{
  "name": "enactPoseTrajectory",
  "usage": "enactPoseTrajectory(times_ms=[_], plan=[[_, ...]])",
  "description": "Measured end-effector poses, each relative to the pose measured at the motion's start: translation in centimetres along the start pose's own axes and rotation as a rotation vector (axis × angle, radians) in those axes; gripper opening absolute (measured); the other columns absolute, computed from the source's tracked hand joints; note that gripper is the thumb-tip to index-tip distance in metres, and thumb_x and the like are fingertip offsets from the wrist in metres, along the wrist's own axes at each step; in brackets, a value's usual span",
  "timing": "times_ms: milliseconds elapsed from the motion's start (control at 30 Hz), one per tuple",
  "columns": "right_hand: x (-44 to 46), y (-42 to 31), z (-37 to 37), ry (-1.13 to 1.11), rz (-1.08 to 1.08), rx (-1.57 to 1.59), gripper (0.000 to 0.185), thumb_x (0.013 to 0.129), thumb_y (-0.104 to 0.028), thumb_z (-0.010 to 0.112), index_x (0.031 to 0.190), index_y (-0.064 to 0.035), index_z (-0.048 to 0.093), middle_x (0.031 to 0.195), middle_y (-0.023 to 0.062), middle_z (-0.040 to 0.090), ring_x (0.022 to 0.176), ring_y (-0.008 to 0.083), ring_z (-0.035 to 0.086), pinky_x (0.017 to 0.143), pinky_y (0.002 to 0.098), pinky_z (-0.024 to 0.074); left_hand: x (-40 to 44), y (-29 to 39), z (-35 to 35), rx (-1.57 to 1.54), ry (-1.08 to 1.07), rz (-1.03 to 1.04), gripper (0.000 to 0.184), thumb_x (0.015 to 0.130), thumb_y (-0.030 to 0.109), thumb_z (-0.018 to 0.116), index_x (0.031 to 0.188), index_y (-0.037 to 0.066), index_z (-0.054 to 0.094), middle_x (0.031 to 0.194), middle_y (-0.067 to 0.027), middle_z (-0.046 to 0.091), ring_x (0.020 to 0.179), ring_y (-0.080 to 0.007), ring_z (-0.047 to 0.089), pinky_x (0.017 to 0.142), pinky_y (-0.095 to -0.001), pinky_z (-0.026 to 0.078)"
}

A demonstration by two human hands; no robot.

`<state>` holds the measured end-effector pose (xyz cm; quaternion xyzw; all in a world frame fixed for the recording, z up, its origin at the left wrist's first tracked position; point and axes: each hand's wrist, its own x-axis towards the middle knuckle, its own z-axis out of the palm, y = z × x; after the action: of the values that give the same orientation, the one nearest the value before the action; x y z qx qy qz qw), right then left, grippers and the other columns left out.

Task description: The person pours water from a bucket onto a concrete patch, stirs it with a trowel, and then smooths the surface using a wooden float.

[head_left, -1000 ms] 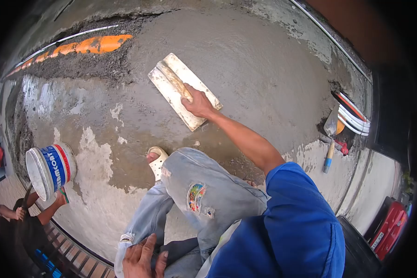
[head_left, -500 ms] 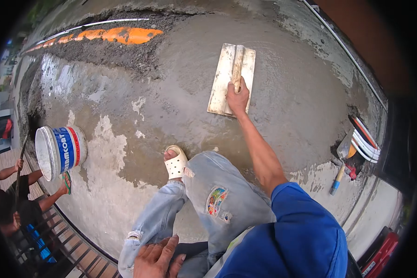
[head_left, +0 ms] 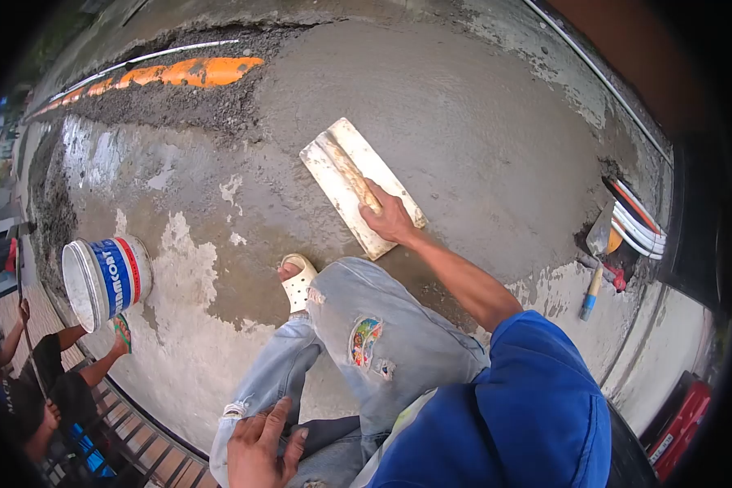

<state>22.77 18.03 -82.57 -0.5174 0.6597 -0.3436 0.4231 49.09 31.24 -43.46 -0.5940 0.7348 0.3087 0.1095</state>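
My right hand (head_left: 387, 213) grips the handle of a pale rectangular float (head_left: 351, 175), which lies tilted to the left on wet grey cement (head_left: 480, 154). Its flat board reaches up and left from my fingers. At the bottom, my left hand (head_left: 262, 447) rests on the leg of my ripped jeans (head_left: 333, 455), fingers apart and holding nothing. My foot in a cream clog (head_left: 300, 286) stands just below the float, at the edge of the wet patch.
A white bucket (head_left: 106, 281) lies at the left, near another person (head_left: 45, 366) holding a pole. An orange pipe (head_left: 211, 71) runs along a trench at upper left. At right, a trowel (head_left: 595, 281) lies by white conduits (head_left: 641, 228). A metal grating (head_left: 142, 439) is at lower left.
My right hand has brought the float down and left, turning it from nearly upright to slanted left. The left hand stays on my leg. The view has shifted slightly.
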Motion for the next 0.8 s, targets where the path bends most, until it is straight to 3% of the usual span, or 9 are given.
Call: enactPoseTrajectory(times_ms=[33,100,167,267,400,500,633,700,800], plan=[[-1.9,0.0,-2.2,0.083,0.008,0.056,0.067,0.089,-0.029,0.059,0.143,0.0048,0.039,0.131,0.0321,0.053,0.125,0.0403,0.052,0.105,0.0396,0.0409,-0.2,-0.3,0.3,-0.018,-0.039,-0.004,0.039,0.084,0.02,0.07,0.12,0.005,0.063,0.095,-0.0203,0.067,0.089,-0.0409,0.062,0.079,-0.0465,0.05],[-4.3,1.9,-4.1,0.352,0.004,0.121,0.062,0.089,-0.017,0.062,0.141,0.0074,0.041,0.122,0.0291,0.061,0.113,0.0286,0.062,0.097,0.0342,0.0467,-0.5,-0.6,0.3,-0.042,-0.065,-0.034,0.039,0.085,0.02,0.07,0.12,0.005,0.063,0.095,-0.0205,0.067,0.089,-0.0409,0.062,0.078,-0.0465,0.05],[-4.8,1.8,-5.5,0.448,0.198,0.309,0.06,0.089,-0.013,0.061,0.14,0.0099,0.04,0.116,0.0255,0.063,0.107,0.0232,0.062,0.094,0.0327,0.0474,-0.2,-0.3,-0.1,-0.059,-0.052,-0.013,0.043,0.084,0.021,0.071,0.123,0.006,0.061,0.096,-0.0201,0.066,0.087,-0.0403,0.062,0.077,-0.0463,0.05],[-1.9,4.8,-3.0,0.585,0.067,0.301,0.06,0.09,-0.013,0.06,0.139,0.0125,0.039,0.115,0.024,0.063,0.106,0.0241,0.062,0.094,0.0334,0.0475,-0.1,-0.6,-0.3,-0.069,-0.03,0.037,0.047,0.083,0.02,0.071,0.127,0.007,0.059,0.094,-0.0188,0.065,0.085,-0.0396,0.061,0.076,-0.0458,0.049],[4.5,1.0,3.7,0.625,0.02,0.3,0.062,0.088,-0.016,0.062,0.138,0.0139,0.039,0.12,0.0283,0.061,0.11,0.031,0.061,0.096,0.0359,0.0461,0.1,-0.6,-0.4,-0.082,-0.07,0.036,0.049,0.083,0.019,0.071,0.128,0.007,0.058,0.091,-0.0176,0.064,0.084,-0.0391,0.061,0.075,-0.0458,0.049],[10.0,-3.3,10.7,0.523,-0.056,0.334,0.069,0.086,-0.023,0.063,0.139,0.0133,0.038,0.125,0.0351,0.056,0.118,0.0407,0.057,0.1,0.0395,0.0445,0.0,-0.2,-0.3,-0.079,-0.06,0.057,0.048,0.083,0.018,0.07,0.128,0.006,0.058,0.09,-0.0176,0.063,0.083,-0.039,0.061,0.074,-0.0457,0.049],[12.1,-8.4,17.7,0.118,0.017,0.289,0.074,0.087,-0.033,0.057,0.145,0.006,0.033,0.129,0.0368,0.051,0.121,0.0463,0.052,0.104,0.0453,0.0412,-0.1,-0.1,0.1,-0.09,-0.066,0.048,0.045,0.084,0.017,0.069,0.126,0.006,0.059,0.092,-0.0179,0.065,0.084,-0.0383,0.061,0.075,-0.0448,0.049],[10.6,-8.3,18.9,-0.108,-0.029,0.194,0.075,0.087,-0.035,0.055,0.147,0.0029,0.03,0.131,0.0358,0.051,0.122,0.0468,0.051,0.107,0.0466,0.0389,-0.3,-0.3,0.2,-0.101,-0.06,0.049,0.044,0.084,0.016,0.069,0.125,0.006,0.06,0.093,-0.0179,0.065,0.085,-0.038,0.061,0.075,-0.0445,0.049],[7.3,-7.7,16.2,-0.236,-0.119,0.155,0.076,0.086,-0.035,0.055,0.147,0.004,0.032,0.131,0.0352,0.051,0.124,0.0471,0.049,0.108,0.0457,0.0375,-0.4,-0.7,0.1,-0.111,-0.016,0.044,0.043,0.085,0.015,0.069,0.125,0.005,0.06,0.093,-0.018,0.066,0.086,-0.0378,0.062,0.075,-0.0444,0.049]])
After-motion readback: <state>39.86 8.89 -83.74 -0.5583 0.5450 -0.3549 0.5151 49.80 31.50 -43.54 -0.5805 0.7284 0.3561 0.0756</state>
